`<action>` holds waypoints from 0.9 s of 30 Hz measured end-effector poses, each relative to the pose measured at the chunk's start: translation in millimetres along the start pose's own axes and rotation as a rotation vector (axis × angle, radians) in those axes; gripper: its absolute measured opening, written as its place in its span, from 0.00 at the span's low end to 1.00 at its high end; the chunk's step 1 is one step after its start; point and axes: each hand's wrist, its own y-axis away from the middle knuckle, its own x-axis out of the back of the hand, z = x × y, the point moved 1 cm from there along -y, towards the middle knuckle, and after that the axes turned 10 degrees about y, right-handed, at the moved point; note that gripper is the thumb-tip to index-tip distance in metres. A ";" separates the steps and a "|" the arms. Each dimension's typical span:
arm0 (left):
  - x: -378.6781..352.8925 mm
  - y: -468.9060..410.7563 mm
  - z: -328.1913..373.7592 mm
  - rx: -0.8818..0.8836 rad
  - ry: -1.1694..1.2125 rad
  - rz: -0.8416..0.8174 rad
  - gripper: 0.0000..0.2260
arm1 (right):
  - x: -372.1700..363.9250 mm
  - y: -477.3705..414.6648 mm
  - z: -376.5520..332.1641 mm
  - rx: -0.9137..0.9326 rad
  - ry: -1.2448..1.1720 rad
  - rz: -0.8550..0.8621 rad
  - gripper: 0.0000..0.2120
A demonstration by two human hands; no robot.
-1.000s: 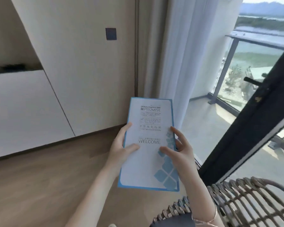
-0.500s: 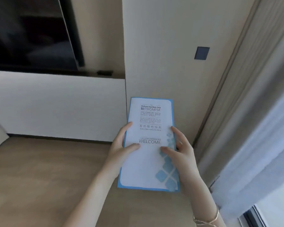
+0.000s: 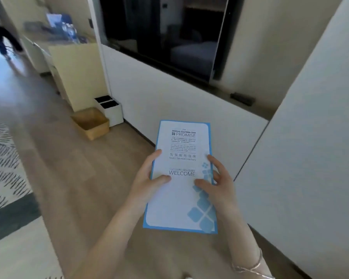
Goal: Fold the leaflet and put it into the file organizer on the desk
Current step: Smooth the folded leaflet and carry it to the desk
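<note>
I hold a tall white leaflet (image 3: 177, 190) with a blue border and the word WELCOME in front of me, above the wooden floor. My left hand (image 3: 147, 180) grips its left edge, thumb on the front. On the right edge sits my right hand (image 3: 218, 184), thumb pressed on the blue diamond pattern. The leaflet looks closed and flat. At the far upper left a desk (image 3: 77, 47) carries blurred blue and clear items (image 3: 63, 27); I cannot tell whether one of them is the file organizer.
A woven basket (image 3: 91, 122) and a white two-slot bin (image 3: 111, 108) stand on the floor by the desk's side panel. A white low cabinet (image 3: 169, 93) under a dark screen runs along the wall. A patterned rug (image 3: 2, 158) lies left. A person's legs (image 3: 2, 41) show far left.
The view has swung left, from the balcony door and wicker chair to the wall, then to the desk and hallway. Both hands keep the same hold on the leaflet.
</note>
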 end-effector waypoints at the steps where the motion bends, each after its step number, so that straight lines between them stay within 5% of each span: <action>1: 1.1 -13.1 2.4 -0.026 0.003 0.050 0.31 | -4.5 -23.5 -5.7 0.010 0.010 -0.055 0.34; 15: 128.8 -75.7 27.2 -0.181 0.065 0.753 0.30 | -205.5 -199.6 -34.4 0.052 0.047 -0.765 0.34; 21: 244.3 -108.1 51.9 -0.251 0.067 0.914 0.30 | -352.9 -235.8 -49.0 0.054 0.033 -0.933 0.34; 27: 370.5 -183.6 125.5 -0.292 0.017 0.891 0.30 | -491.7 -289.8 -108.6 0.085 -0.019 -0.934 0.33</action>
